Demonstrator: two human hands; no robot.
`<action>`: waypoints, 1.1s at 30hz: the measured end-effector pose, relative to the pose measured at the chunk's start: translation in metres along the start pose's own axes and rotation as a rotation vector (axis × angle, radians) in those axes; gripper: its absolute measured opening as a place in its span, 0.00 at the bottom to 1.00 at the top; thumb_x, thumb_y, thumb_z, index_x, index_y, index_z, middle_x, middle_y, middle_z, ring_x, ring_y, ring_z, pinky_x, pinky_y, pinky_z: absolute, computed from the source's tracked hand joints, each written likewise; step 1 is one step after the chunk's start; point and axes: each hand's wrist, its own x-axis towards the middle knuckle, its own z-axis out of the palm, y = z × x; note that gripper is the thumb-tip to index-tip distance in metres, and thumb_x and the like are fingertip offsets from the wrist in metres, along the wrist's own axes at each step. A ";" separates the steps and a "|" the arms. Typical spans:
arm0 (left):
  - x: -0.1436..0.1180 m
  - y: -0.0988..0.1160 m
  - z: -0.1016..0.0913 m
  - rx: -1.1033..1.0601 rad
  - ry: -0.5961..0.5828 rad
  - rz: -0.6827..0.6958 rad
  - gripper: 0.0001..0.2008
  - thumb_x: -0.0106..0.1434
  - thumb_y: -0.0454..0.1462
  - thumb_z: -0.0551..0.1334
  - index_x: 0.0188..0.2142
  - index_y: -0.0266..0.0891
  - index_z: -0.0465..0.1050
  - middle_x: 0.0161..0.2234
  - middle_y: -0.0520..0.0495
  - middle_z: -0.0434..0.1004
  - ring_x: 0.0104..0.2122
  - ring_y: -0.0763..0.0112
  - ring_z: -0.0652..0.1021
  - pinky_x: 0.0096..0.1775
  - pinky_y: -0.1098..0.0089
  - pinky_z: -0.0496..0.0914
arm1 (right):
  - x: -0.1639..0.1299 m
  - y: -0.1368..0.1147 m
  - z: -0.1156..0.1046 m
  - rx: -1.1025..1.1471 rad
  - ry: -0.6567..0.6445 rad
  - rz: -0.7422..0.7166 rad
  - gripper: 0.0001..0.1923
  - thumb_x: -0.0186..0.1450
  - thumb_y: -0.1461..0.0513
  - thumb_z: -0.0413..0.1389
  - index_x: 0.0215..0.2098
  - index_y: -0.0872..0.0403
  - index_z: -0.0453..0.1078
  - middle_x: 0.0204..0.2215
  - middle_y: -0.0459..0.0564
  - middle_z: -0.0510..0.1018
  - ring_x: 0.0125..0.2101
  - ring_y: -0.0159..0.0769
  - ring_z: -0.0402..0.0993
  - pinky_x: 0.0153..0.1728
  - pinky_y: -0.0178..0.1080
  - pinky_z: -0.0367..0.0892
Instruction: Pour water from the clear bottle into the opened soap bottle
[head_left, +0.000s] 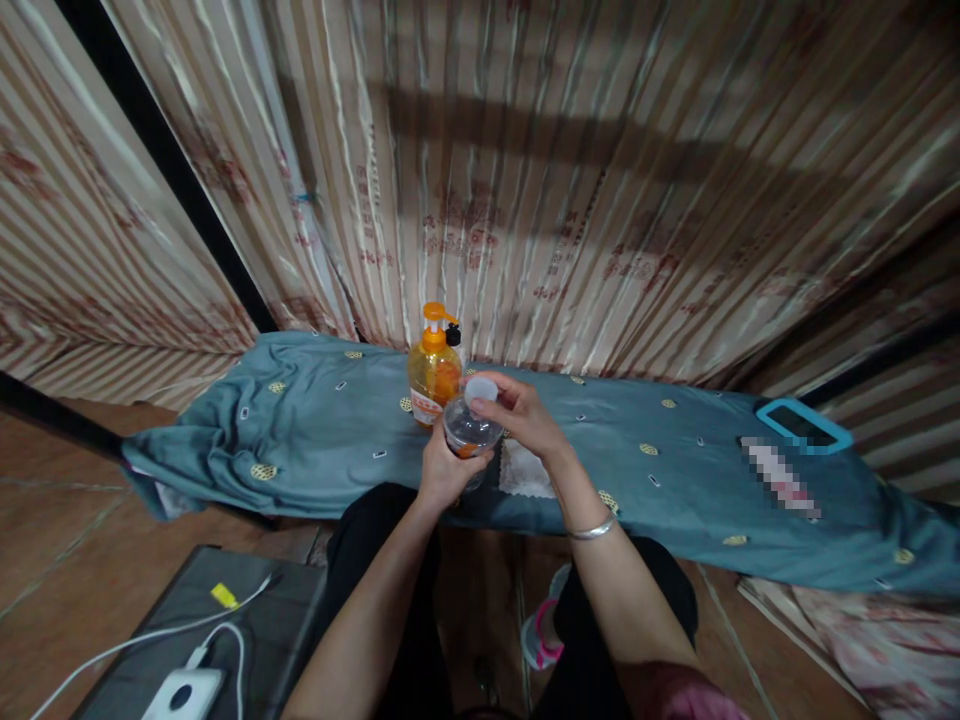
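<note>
My left hand (448, 468) is wrapped around a clear plastic bottle (471, 432) with an orange label, held upright over the near edge of the cloth-covered surface. At the bottle's top, my right hand (525, 412) pinches a whitish round cap (481, 392) between thumb and fingers. Whether the cap is still seated on the neck I cannot tell. Just behind and to the left stands an orange pump bottle (433, 370) with a white and orange label. A dark-topped bottle (453, 336) is partly hidden behind it. Beside my right wrist lies a white cloth (523, 470).
The surface carries a teal pineapple-print cloth (337, 430). At the right lie a blue-framed dark object (804, 425) and a blurred-out item (778, 478). A striped curtain (487, 180) hangs behind. A dark stand (247, 600) at lower left holds a white device (184, 695) with cables.
</note>
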 end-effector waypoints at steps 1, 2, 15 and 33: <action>0.000 -0.001 0.000 -0.006 -0.004 0.003 0.37 0.41 0.38 0.72 0.51 0.37 0.64 0.43 0.44 0.79 0.43 0.61 0.80 0.48 0.60 0.73 | 0.000 -0.001 -0.003 -0.023 -0.012 -0.013 0.29 0.59 0.45 0.58 0.49 0.57 0.69 0.43 0.53 0.80 0.42 0.37 0.77 0.44 0.43 0.72; 0.000 -0.001 0.000 -0.013 -0.008 0.004 0.37 0.41 0.38 0.72 0.51 0.38 0.64 0.44 0.44 0.79 0.43 0.61 0.79 0.48 0.60 0.72 | -0.001 -0.004 -0.005 -0.066 -0.002 -0.024 0.33 0.58 0.43 0.58 0.52 0.57 0.67 0.47 0.55 0.79 0.45 0.37 0.76 0.47 0.43 0.71; 0.000 -0.002 0.000 -0.027 -0.023 0.027 0.35 0.42 0.37 0.72 0.50 0.38 0.65 0.45 0.43 0.79 0.45 0.61 0.79 0.50 0.60 0.72 | 0.001 -0.060 -0.011 -0.862 -0.175 -0.192 0.20 0.66 0.61 0.55 0.54 0.60 0.68 0.52 0.55 0.77 0.51 0.42 0.72 0.55 0.43 0.62; 0.001 -0.005 0.000 -0.009 -0.012 0.045 0.37 0.42 0.39 0.72 0.52 0.38 0.64 0.47 0.43 0.78 0.47 0.60 0.78 0.50 0.60 0.71 | 0.019 -0.083 -0.011 -1.060 -0.339 -0.102 0.19 0.65 0.59 0.57 0.49 0.65 0.71 0.40 0.67 0.80 0.43 0.58 0.78 0.39 0.46 0.68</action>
